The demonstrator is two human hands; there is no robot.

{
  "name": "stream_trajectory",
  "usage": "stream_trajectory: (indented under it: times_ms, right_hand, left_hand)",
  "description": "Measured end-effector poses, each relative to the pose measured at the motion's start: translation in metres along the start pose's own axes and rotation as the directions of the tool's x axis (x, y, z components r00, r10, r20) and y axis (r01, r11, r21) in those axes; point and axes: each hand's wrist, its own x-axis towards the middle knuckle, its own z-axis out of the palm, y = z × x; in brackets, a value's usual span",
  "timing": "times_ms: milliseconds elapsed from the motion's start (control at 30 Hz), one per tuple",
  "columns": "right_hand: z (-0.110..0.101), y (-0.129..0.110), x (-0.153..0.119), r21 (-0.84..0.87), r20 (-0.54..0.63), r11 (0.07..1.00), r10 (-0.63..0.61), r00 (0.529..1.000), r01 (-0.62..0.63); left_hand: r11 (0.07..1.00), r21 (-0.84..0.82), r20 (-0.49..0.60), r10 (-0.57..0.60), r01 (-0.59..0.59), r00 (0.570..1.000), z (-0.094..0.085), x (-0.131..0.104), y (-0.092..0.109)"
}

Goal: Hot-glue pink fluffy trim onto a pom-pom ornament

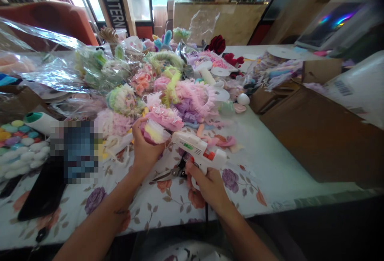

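My left hand [146, 147] is closed around a small rounded piece [156, 132] in pink, purple, yellow and white; its exact kind is unclear. My right hand [207, 181] grips a white hot glue gun [195, 147] by its handle. The gun's nozzle points left and comes close to the rounded piece; I cannot tell whether they touch. Below the gun lies a pair of cutters [172, 172] with metal blades and dark handles. Just beyond my left hand is a fluffy pink trim bundle [165, 117].
A heap of pastel yarn, ribbons and trims [192, 95] covers the middle of the table. Cardboard boxes [324, 133] stand at the right. At the left are pom-poms [21, 143], a dark flat device [42, 189] and clear plastic wrap [51, 69]. A floral cloth [144, 217] lies underneath.
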Motion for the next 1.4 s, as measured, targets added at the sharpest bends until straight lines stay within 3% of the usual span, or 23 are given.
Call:
stream_trajectory:
  times_ms: [200,500,1100,1400]
  right_hand:
    - [0.001,0.001,0.0,0.04,0.01,0.997,0.068,0.998,-0.068]
    - [0.002,-0.013,-0.003,0.019,-0.03,0.995,-0.102,0.994,0.102]
    - [0.002,-0.005,-0.001,0.023,-0.018,1.0,-0.005,1.0,0.005]
    - [0.0,-0.005,0.0,-0.008,-0.011,0.999,-0.04,0.999,0.04]
  left_hand:
    - [1.0,-0.021,-0.009,-0.005,0.005,1.0,0.001,0.002,-0.002]
    - [0.999,-0.016,-0.012,-0.044,0.044,0.999,-0.002,0.004,0.001]
    - [1.0,0.007,-0.017,-0.001,0.001,1.0,0.001,0.001,-0.002]
    - [1.0,0.013,-0.017,0.007,-0.007,1.0,0.0,0.002,0.0]
